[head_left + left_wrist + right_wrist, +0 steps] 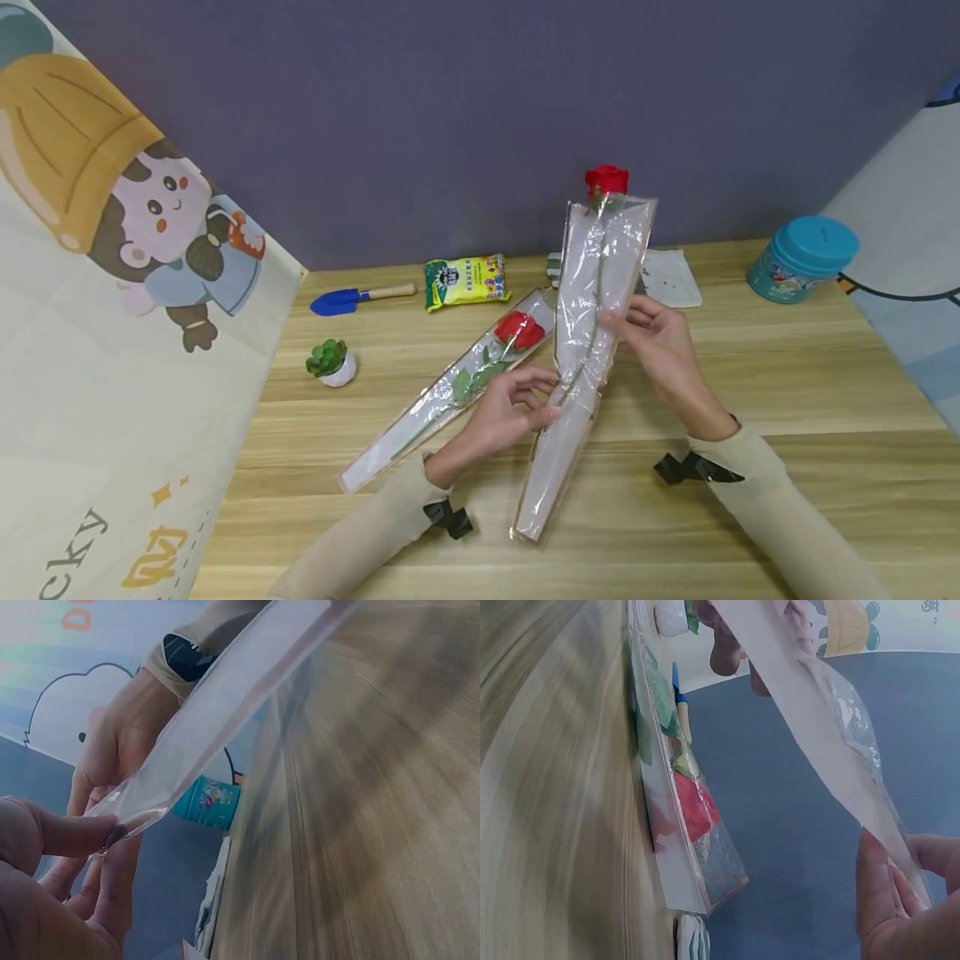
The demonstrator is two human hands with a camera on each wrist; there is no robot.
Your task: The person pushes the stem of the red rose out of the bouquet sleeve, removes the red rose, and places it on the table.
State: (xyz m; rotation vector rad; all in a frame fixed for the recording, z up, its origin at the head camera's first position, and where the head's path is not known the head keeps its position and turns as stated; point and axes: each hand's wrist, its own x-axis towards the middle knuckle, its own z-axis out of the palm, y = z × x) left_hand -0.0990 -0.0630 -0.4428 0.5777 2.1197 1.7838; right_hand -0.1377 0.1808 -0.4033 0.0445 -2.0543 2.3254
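Note:
A long clear flower sleeve (555,467) with a pale backing is held up above the table, wide end away from me. Inside runs the thin stem of a red rose (606,180), whose bloom sticks out past the wide opening. My left hand (510,408) pinches the sleeve's left edge between thumb and fingers around mid-length, as the left wrist view shows. Higher up, my right hand (663,346) holds the opposite edge, thumb in front and fingers behind. To the left lies a second sleeve (375,458) with a red rose (520,331) fully inside.
At the back are a blue trowel (337,302) with a wooden handle, a yellow-green packet (467,282) and a white cloth or paper (671,279), partly hidden by the sleeve. A small potted succulent (330,362) stands left, a teal lidded tub (802,258) right.

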